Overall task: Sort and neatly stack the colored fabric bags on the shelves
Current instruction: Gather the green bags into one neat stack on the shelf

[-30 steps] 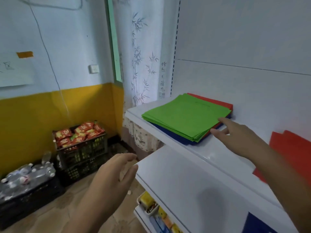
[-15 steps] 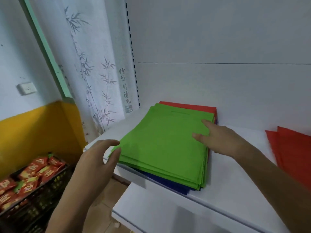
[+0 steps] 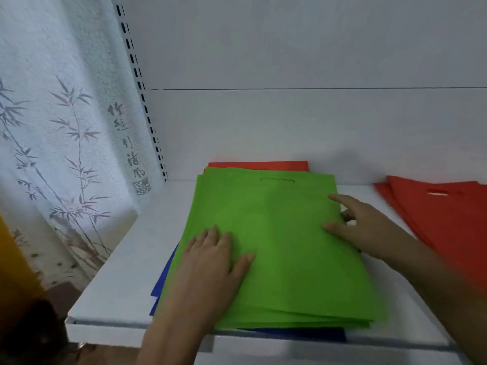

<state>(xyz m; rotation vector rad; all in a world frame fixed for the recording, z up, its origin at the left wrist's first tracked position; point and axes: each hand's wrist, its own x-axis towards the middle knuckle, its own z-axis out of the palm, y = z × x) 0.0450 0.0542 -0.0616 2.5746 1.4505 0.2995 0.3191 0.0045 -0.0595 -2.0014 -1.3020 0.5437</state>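
Single head view, close above the shelf (image 3: 121, 272), facing forward and down; back wall (image 3: 290, 61) fills the top.

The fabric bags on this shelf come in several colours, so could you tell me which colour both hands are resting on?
The green bags, topmost in the left pile; blue and red ones peek out beneath, and the separate red bags lie untouched.

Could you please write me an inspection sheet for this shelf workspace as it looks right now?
Surface: white shelf, bare at left.
Job's things: green bags stacked on blue bags and a red bag; separate red bags at right.
Clutter: nothing seen.
Grippers: left hand rests flat on the green bags; right hand touches their right edge.
Cables: nothing seen.
Surroundings: bamboo-print curtain, slotted upright, white back panel.
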